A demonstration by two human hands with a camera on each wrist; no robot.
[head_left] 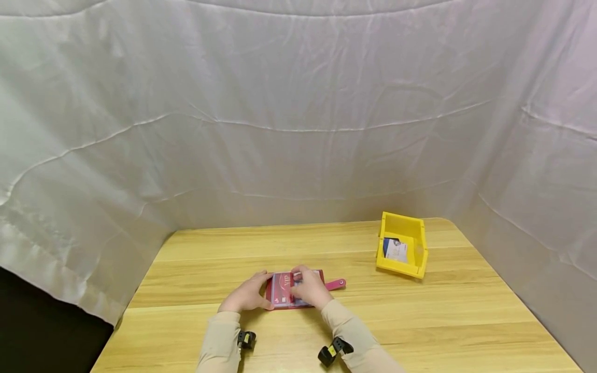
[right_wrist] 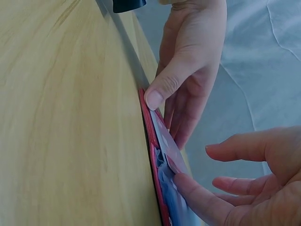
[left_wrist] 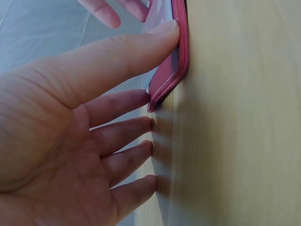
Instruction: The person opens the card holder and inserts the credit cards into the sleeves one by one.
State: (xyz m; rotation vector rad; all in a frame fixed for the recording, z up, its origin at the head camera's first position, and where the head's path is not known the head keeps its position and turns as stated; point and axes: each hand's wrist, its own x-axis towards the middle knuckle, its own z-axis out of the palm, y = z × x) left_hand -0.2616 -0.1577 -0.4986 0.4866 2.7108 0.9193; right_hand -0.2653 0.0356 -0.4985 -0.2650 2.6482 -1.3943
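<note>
A pink-red card holder (head_left: 319, 274) lies spread on the table, its snap strap (head_left: 337, 284) pointing right. On its left part is a pink VIP card (head_left: 281, 290); whether the card is fully inside a sleeve I cannot tell. My left hand (head_left: 249, 294) holds the holder's left end, thumb at the near edge, fingers toward the far one. In the left wrist view its thumb (left_wrist: 164, 33) presses on the stitched border. My right hand (head_left: 310, 288) is over the holder's middle, fingers spread. Its thumb (right_wrist: 186, 183) touches the card's edge near the crumpled clear sleeves (right_wrist: 167, 181).
A yellow bin (head_left: 404, 268) stands at the back right of the wooden table (head_left: 448, 321), with a white card (head_left: 397, 250) and a dark blue one inside. Grey curtains (head_left: 298, 155) hang behind and along both sides.
</note>
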